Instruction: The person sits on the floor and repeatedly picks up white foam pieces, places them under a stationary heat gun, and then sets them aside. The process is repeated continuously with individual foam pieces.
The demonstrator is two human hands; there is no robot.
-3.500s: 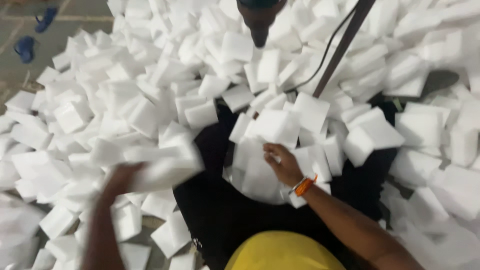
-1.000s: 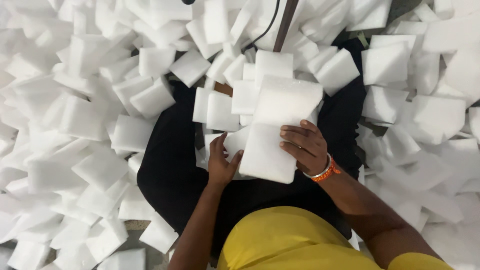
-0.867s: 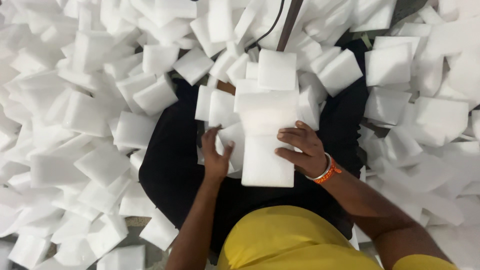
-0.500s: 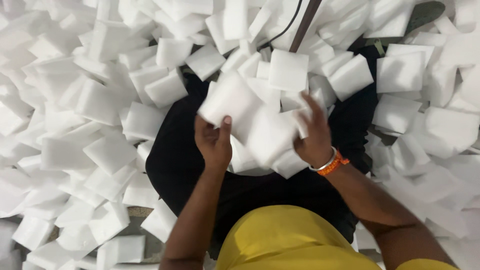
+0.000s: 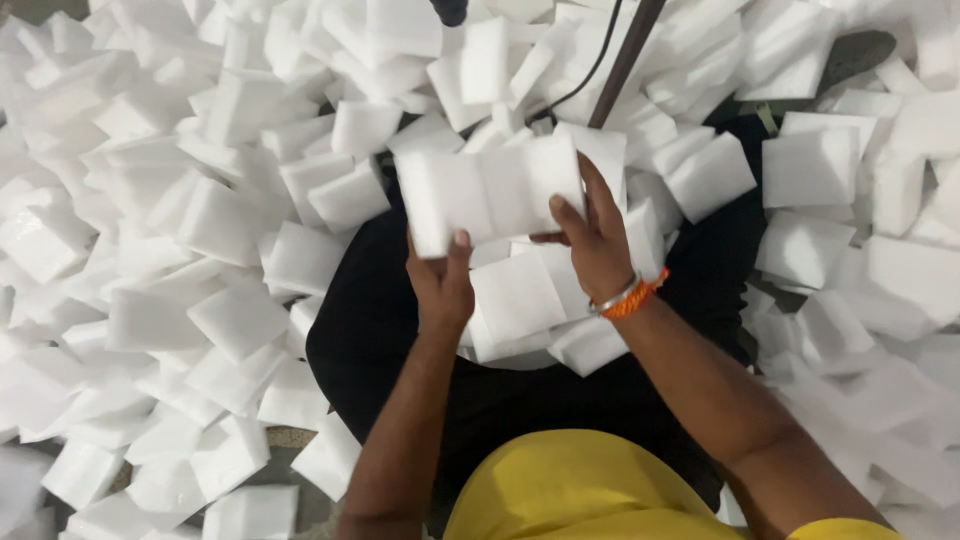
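Both hands now lift a row of white foam blocks off the lap pile: left hand and right hand each clamp one end.

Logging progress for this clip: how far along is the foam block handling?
Done: a few blocks lie gathered on the black cloth in front of the person. In hand: the left hand and right hand hold a row of blocks together. Left: a large loose pile surrounds the cloth, unsorted.
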